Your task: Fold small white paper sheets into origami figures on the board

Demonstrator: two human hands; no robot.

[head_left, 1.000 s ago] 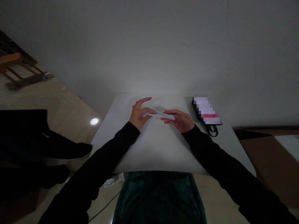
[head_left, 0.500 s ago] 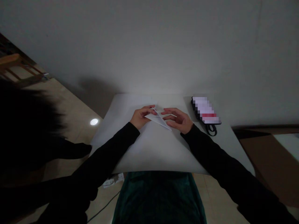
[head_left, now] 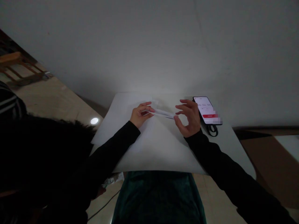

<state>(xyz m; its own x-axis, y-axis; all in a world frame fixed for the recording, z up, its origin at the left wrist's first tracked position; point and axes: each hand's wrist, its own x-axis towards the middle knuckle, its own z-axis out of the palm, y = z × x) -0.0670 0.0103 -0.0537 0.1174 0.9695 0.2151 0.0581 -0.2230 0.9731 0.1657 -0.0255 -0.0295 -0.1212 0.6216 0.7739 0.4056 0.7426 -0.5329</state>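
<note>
A narrow folded white paper point(head_left: 163, 114) is held above the white table, seen nearly edge-on. My left hand point(head_left: 139, 116) pinches its left end between thumb and fingers. At the opposite tip, my right hand point(head_left: 192, 119) has its thumb and a finger closed on the paper, with its other fingers raised and spread. Flat white sheets point(head_left: 116, 119) lie under and beside my left hand. Just right of my right hand is a phone point(head_left: 203, 102) with a lit screen showing a timer.
The white table point(head_left: 187, 160) stands against a grey wall. A black strap point(head_left: 213, 131) lies by the phone. Another person point(head_left: 46, 149) in dark clothing is close on my left. A wooden stool point(head_left: 11, 59) stands farther back. A cable point(head_left: 105, 205) runs along the floor.
My right hand has moved right and up and now grips the paper's tip. The paper has turned from a visible triangle to nearly edge-on. The other person's head has shifted.
</note>
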